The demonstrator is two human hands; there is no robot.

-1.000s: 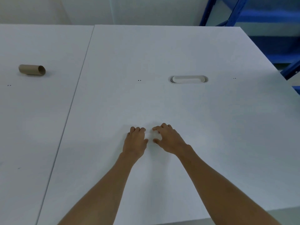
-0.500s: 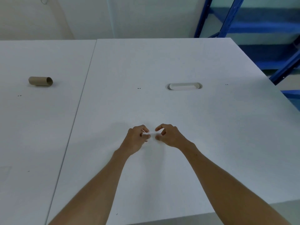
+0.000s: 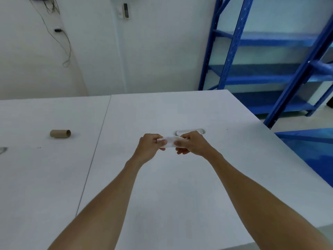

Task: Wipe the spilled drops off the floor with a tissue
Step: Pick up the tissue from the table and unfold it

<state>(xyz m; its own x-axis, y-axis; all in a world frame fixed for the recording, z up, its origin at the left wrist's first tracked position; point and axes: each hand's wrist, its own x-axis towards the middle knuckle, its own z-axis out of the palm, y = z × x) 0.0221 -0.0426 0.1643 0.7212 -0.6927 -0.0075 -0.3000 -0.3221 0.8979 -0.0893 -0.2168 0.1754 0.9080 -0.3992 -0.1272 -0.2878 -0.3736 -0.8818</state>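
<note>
Near the centre of the frame, the left hand [image 3: 150, 147] and right hand [image 3: 191, 144] pinch opposite ends of a small white folded tissue [image 3: 169, 141], held above the white bench [image 3: 180, 177]. A brown cardboard tube [image 3: 60, 133] lies at middle left.

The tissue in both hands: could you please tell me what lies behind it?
Behind the tissue lies the white table. Its oval cable slot peeks past the right hand, partly covered. The left hand grips the other end.
</note>
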